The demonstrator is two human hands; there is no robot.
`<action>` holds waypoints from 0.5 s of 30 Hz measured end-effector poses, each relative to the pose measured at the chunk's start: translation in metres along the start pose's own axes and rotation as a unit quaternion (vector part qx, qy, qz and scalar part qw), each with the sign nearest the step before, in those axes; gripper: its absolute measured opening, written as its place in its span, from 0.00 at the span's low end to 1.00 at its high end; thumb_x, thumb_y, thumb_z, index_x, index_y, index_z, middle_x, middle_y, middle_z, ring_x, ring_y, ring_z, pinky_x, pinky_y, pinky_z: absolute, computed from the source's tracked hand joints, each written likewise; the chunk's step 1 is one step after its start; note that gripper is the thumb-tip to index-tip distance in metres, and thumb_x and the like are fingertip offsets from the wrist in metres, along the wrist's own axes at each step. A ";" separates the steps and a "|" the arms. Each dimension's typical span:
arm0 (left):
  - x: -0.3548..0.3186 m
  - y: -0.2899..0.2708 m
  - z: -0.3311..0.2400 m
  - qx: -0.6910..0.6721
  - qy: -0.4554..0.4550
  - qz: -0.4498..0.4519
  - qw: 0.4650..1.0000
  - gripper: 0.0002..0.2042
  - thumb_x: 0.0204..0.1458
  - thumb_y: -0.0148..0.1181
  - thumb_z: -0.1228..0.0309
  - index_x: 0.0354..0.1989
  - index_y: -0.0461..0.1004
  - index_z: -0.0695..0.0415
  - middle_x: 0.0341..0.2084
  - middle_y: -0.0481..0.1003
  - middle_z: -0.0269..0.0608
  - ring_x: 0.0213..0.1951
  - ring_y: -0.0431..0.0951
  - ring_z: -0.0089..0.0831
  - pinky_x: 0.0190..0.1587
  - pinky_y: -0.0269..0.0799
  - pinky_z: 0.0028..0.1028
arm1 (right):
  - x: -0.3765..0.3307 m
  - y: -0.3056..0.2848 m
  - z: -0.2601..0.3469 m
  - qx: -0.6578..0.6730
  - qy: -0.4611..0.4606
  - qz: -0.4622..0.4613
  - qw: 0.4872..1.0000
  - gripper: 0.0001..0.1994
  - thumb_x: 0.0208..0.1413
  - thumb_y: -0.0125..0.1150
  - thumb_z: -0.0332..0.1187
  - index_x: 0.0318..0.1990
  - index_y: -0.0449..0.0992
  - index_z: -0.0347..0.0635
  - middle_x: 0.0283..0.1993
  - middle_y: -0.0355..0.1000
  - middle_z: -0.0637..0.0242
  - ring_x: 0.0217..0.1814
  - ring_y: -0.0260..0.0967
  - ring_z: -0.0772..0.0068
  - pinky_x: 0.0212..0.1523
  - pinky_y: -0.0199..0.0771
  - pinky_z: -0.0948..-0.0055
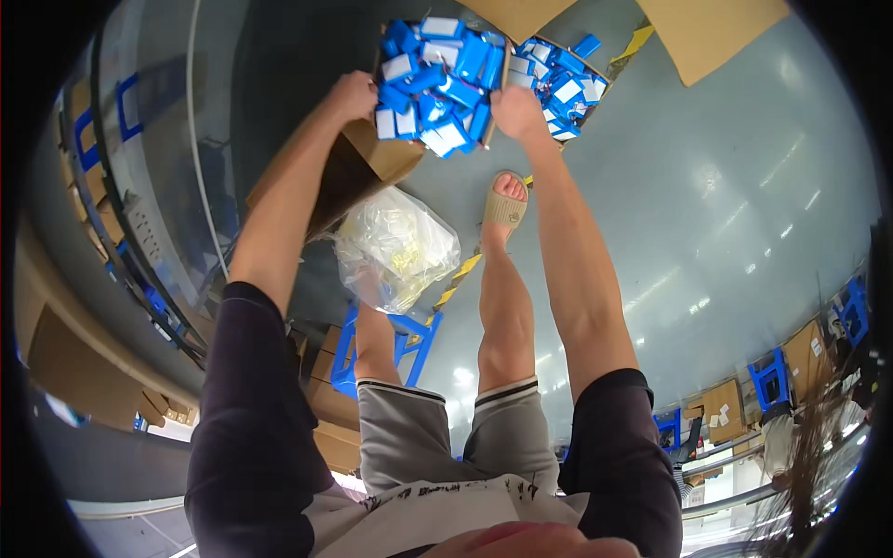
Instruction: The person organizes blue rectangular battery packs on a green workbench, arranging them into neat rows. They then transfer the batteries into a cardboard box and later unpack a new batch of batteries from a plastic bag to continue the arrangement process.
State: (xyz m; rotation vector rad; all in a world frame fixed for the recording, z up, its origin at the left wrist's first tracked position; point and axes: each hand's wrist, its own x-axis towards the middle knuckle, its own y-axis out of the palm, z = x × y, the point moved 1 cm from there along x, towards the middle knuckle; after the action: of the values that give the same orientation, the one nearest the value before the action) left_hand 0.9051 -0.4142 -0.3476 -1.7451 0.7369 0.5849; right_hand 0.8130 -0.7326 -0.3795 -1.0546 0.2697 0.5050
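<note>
A box [506, 67] heaped with blue battery packs [437, 78] is held up between my two hands, ahead of me. The packs are small blocks with white labels, and thin reddish wires show among them. My left hand [355, 96] is closed on the box's left side. On the right side my right hand [517, 112] grips the box edge, its fingertips partly hidden. Just right of it, a second box of similar blue packs [566, 90] sits lower down, partly covered by the held box and my right hand.
Below the held box stands an open brown carton [377, 149]. A clear plastic bag [398, 244] lies near my left leg, above a blue stool [419, 349]. Cardboard sheets [712, 33] lie at the top right. Yellow-black tape [458, 281] marks the grey floor.
</note>
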 end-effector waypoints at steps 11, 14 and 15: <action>0.074 -0.030 0.010 0.009 0.013 0.047 0.999 0.12 0.58 0.55 0.69 0.38 0.83 0.63 0.32 0.82 0.62 0.38 0.84 0.60 0.45 0.80 0.49 | 0.068 0.028 -0.017 0.055 0.052 -0.016 0.997 0.15 0.61 0.54 0.37 0.40 0.88 0.45 0.43 0.82 0.48 0.48 0.80 0.38 0.56 0.80 0.47; 0.057 -0.023 0.010 0.013 0.036 -0.032 0.999 0.10 0.56 0.56 0.71 0.37 0.83 0.61 0.34 0.82 0.62 0.41 0.83 0.62 0.47 0.79 0.50 | 0.045 -0.003 -0.004 0.104 0.065 -0.046 0.991 0.14 0.59 0.55 0.35 0.37 0.88 0.42 0.43 0.82 0.47 0.47 0.80 0.38 0.54 0.80 0.46; 0.056 -0.020 0.011 0.025 0.050 -0.045 0.997 0.11 0.57 0.55 0.71 0.38 0.82 0.62 0.33 0.82 0.61 0.39 0.84 0.59 0.45 0.79 0.48 | 0.042 -0.005 -0.004 0.104 0.061 -0.049 0.992 0.13 0.59 0.56 0.35 0.36 0.88 0.41 0.42 0.82 0.46 0.46 0.80 0.37 0.53 0.81 0.46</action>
State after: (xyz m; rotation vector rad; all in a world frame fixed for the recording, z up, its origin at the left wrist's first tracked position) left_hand 0.9578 -0.4101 -0.3768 -1.7614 0.7317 0.4166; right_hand 0.8521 -0.7273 -0.3967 -0.8925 0.3694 0.3174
